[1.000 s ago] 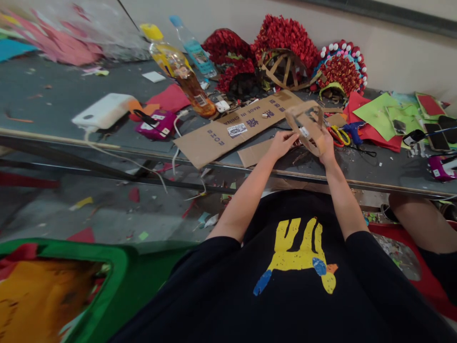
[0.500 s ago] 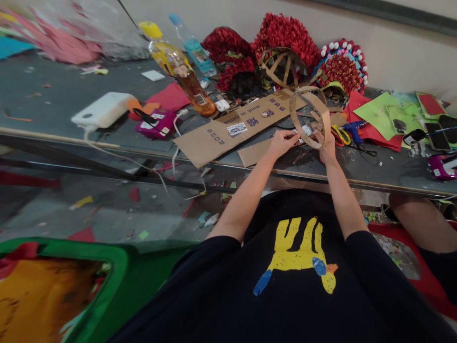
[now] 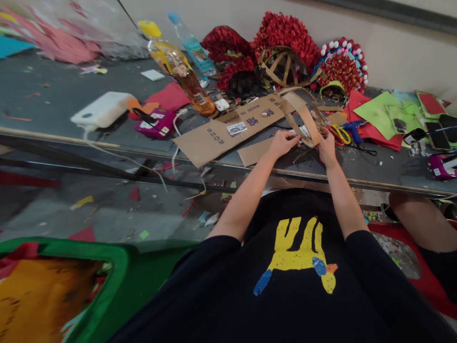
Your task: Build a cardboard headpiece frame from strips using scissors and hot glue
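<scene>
The person's left hand and right hand meet over the near edge of the grey surface, right of its middle, at a ring of cardboard strips. The ring tilts up and away between them. The left fingers are drawn together and pinch its near, lower part; the right fingers press on its right side, some hidden behind the band.

Below the left hand lies a small cardboard piece; beyond it a long cardboard sheet, printed "MADE IN CHINA", stretches from near left to far right. Just right of the right hand are scissors with red and yellow handles and a blue glue gun, then green paper overlapping red paper.

Along the far side a red ruffled piece rests above a ribbed cardboard frame, with a round ornament edged in white balls to its right. To its left lean a yellow-capped bottle with brown liquid and a blue-capped bottle. Farther left sit a purple device and a white box with a cable. A green bin stands at near left; another person's leg shows at right.
</scene>
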`<action>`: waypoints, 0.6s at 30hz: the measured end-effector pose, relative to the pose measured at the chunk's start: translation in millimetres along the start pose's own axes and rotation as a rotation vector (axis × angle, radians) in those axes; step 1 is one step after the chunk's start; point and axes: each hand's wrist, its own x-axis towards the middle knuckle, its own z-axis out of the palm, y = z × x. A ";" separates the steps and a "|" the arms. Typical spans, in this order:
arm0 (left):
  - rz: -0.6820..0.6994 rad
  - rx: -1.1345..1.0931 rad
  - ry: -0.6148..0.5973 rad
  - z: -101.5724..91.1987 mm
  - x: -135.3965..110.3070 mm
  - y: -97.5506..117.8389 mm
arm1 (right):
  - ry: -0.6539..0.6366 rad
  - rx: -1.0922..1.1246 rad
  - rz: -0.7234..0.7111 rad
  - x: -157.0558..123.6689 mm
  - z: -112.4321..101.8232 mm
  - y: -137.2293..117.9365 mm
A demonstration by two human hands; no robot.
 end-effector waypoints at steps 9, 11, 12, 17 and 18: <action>-0.003 0.062 -0.001 3.0 2.7 -7.5 | -0.020 -0.035 0.092 -2.1 0.9 -8.1; 0.015 0.061 0.006 3.7 4.0 -9.7 | -0.026 -0.032 0.096 -3.1 1.6 -10.5; 0.023 0.057 0.008 3.9 4.4 -10.4 | -0.030 -0.031 0.094 -3.5 1.9 -11.4; -0.005 0.042 0.031 3.5 3.7 -8.8 | -0.030 -0.033 0.067 -2.8 1.9 -10.3; -0.014 0.030 0.039 3.4 3.4 -8.1 | -0.027 -0.032 0.056 -2.4 1.8 -9.2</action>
